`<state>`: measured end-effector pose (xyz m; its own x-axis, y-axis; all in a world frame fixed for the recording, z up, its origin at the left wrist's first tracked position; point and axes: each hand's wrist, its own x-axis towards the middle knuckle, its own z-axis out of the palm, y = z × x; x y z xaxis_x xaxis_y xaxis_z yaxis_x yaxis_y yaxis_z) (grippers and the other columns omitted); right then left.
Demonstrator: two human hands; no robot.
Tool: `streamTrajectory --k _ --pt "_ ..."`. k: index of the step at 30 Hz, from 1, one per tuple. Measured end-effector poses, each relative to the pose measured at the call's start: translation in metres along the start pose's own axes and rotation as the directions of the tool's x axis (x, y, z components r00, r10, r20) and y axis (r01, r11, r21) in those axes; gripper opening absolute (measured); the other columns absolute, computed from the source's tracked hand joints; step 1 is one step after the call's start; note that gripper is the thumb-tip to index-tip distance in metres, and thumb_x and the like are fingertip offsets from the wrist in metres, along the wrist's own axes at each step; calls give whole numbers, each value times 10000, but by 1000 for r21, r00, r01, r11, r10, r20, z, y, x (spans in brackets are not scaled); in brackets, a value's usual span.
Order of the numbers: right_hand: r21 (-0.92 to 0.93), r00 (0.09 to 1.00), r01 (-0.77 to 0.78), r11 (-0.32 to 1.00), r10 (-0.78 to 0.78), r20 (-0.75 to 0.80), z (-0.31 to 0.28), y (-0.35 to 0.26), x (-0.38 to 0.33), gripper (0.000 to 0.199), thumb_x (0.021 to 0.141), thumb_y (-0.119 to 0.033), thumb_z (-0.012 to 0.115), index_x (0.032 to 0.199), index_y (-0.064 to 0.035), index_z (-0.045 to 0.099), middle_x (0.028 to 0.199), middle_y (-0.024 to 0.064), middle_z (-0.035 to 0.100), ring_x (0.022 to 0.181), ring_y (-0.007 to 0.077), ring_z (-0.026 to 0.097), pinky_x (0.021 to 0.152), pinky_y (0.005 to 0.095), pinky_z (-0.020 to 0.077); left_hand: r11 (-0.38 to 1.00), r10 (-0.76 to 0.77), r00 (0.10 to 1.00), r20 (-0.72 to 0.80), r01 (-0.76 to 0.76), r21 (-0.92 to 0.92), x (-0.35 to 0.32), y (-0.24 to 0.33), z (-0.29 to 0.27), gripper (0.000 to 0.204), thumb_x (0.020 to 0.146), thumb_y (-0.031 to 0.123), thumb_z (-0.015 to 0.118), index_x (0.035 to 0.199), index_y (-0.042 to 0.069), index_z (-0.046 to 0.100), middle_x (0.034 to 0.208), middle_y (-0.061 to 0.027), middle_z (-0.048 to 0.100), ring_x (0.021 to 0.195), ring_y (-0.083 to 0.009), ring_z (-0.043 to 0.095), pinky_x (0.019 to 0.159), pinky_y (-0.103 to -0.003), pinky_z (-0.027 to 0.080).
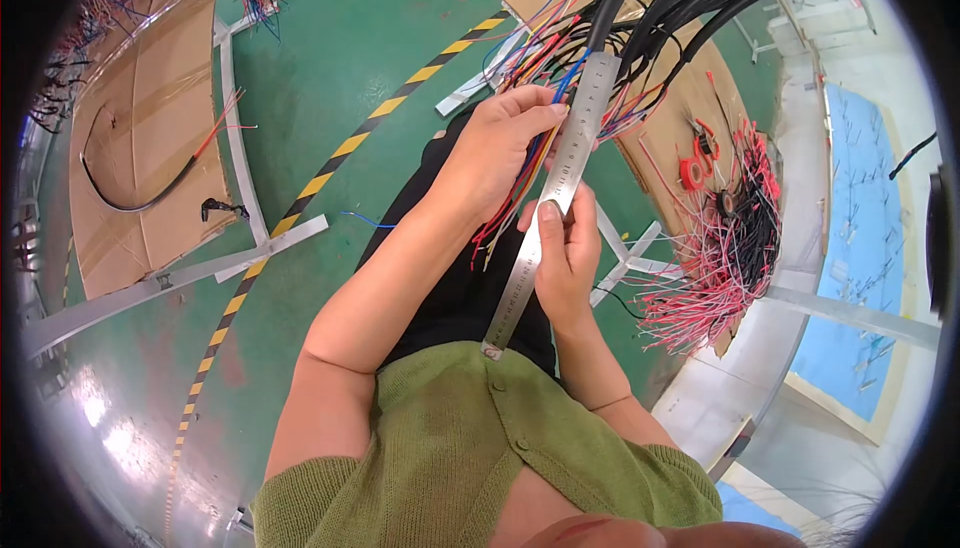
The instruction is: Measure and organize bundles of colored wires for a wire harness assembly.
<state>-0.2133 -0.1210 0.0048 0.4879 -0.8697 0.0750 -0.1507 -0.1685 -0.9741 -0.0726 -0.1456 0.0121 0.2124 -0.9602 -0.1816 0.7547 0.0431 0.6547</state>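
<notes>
A long steel ruler (573, 153) runs slantwise from the black-sheathed cables (625, 8) down to my waist. My right hand (567, 258) grips it about midway, thumb on its face. With fingers pinched, my left hand (500, 148) holds a blue wire (575, 73) beside the ruler's upper part. Several thin coloured wires (515, 188) pass under that hand and hang with their ends below it. The ruler's far end lies against the cable where the loose wires come out of the black sheath.
To the right, cardboard (655, 163) carries a heap of red, white and black wires (725, 248), red-handled pliers (706, 143) and a red tape roll (691, 174). A cardboard-topped bench (150, 128) with a cut cable stands left. Striped floor tape (340, 153) crosses the green floor.
</notes>
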Motion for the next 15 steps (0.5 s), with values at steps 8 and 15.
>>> streamTrajectory --k 8,15 --pt "6 1000 -22 1000 22 -12 0 -4 0 332 978 -103 421 1291 7 429 836 44 552 687 53 466 609 198 354 1000 19 991 130 -22 23 0 -2 2 182 956 115 473 1045 -26 543 969 -168 653 875 -214 661 795 -305 531" --pt "-4 1000 15 1000 -15 -24 -3 3 1 326 978 -102 422 1287 1 432 819 34 552 682 49 455 608 195 347 1000 9 993 116 -6 -24 -4 -1 5 218 964 131 463 1079 -38 540 962 -161 652 832 -191 652 755 -278 528"
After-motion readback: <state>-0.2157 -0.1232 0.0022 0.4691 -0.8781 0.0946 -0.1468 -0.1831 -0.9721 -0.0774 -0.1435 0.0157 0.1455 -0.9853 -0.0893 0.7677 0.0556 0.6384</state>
